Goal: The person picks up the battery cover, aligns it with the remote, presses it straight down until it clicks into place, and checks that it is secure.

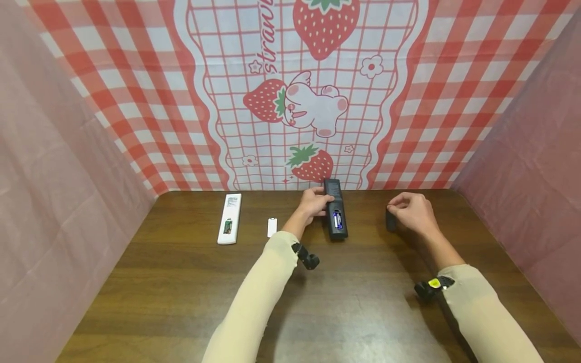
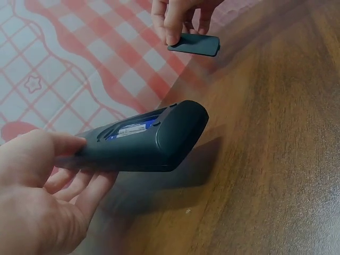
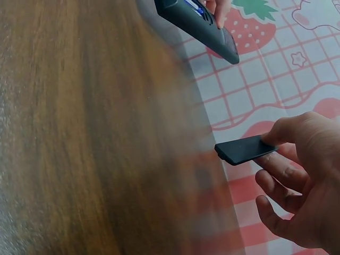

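Two bare hands are at work above a brown wooden table (image 1: 181, 302) in the head view, each with something clamped in its fingers. The left hand (image 1: 313, 204) grips a black remote control (image 1: 336, 206) near the table's far edge, with the back of the remote facing up and its uncovered battery compartment toward the person. Blue-and-silver batteries (image 1: 338, 220) lie inside. Well to the right, the right hand (image 1: 415, 214) pinches a small black cover (image 1: 391, 222) between thumb and fingers, apart from the remote. To the left of the left hand a small white cover (image 1: 272, 227) lies on the table, and farther left a white remote control (image 1: 230, 214) rests back up, its compartment bare and showing green inside. Behind the table hangs a red-and-white checked cloth (image 1: 454, 75) printed with strawberries. From the left wrist, the left thumb presses the back of the black remote while fingers support it from beneath; the remote is held clear of the table, its shadow falling on the wood. Beyond it the right hand holds the black cover by one end. From the right wrist, that cover is seen nipped at its end by the thumb above and a finger below, the other fingers loosely bent, with part of the black remote and left-hand fingers at the top.
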Available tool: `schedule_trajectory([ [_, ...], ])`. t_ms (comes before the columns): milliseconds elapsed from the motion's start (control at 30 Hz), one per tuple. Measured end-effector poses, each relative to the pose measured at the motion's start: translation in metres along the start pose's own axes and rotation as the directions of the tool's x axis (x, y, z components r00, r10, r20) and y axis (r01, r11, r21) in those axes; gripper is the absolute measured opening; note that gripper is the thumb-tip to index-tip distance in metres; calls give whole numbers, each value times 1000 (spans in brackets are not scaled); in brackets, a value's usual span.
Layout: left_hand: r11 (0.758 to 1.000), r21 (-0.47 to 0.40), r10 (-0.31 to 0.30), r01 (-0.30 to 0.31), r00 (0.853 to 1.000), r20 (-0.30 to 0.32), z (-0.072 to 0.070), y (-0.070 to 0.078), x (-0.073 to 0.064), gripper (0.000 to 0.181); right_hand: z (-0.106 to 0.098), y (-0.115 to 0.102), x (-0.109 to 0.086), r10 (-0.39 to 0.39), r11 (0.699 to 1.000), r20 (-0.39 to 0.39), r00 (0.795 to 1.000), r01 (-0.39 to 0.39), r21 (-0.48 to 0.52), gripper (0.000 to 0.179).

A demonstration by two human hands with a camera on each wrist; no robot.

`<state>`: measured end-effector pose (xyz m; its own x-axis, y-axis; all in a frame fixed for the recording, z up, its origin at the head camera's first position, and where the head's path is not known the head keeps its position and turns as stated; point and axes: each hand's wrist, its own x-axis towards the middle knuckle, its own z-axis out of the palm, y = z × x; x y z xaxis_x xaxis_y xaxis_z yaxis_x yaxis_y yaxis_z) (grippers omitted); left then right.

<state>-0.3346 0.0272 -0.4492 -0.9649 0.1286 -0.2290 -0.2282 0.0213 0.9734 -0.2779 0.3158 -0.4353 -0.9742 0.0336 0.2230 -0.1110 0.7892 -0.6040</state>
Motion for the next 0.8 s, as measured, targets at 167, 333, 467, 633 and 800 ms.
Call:
schedule_trajectory([
  [167,1000,-7,2,-1,1000,30,-3,2,0,55,-3,-3,0,-3,1000,-11,1000,3,-1,16],
  [333,1000,6,8,-8,999,44,-7,5,-3,54,-4,-5,-2,-4,1000,-18,1000,4,2,16],
  [467,1000,8,15,-16,999,46,-12,6,-4,53,-4,-7,-3,-12,1000,-23,1000,12,5,16],
  [633,999,-3,35,-35,998,57,-15,9,-4,53,-5,-11,-3,-22,1000,-41,999,23,18,16],
  [800,999,0,51,-51,996,67,-17,11,-5,55,-6,-17,-2,-25,999,-42,999,27,28,14],
])
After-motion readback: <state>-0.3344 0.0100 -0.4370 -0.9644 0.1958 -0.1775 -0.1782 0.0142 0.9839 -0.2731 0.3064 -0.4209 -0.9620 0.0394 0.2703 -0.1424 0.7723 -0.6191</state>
